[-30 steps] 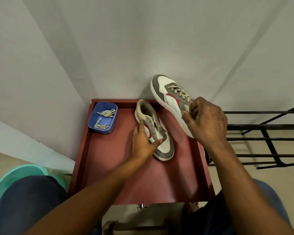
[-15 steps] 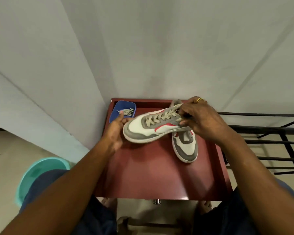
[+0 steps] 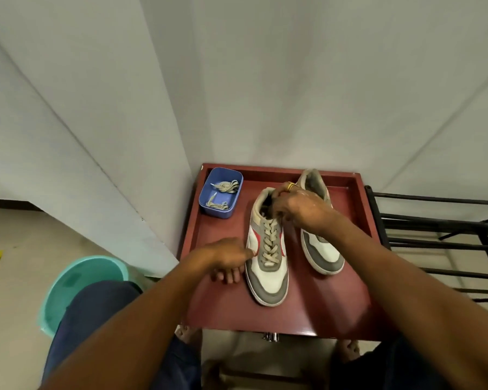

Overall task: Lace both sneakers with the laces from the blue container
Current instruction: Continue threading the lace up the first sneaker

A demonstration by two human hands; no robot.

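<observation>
A laced grey, white and red sneaker (image 3: 268, 266) stands on the red table (image 3: 316, 311), toe toward me. My right hand (image 3: 299, 206) grips its collar and tongue at the top of the lacing. My left hand (image 3: 226, 258) rests beside the sneaker's left side, thumb touching it, fingers loosely curled on the table. To the right stands the second sneaker (image 3: 321, 249), no lace visible on it, its middle hidden by my right hand. The blue container (image 3: 220, 192) at the table's back left holds beige laces (image 3: 226, 187).
A wall corner rises right behind the table. A black metal rack (image 3: 440, 237) stands to the right. A teal bucket (image 3: 82, 288) sits on the floor at the left, beside my knee. The table has a raised rim.
The laced sneaker, held in the air a second ago, was turned and set down on the table left of the other sneaker. My left hand moved to its side. The camera shifted.
</observation>
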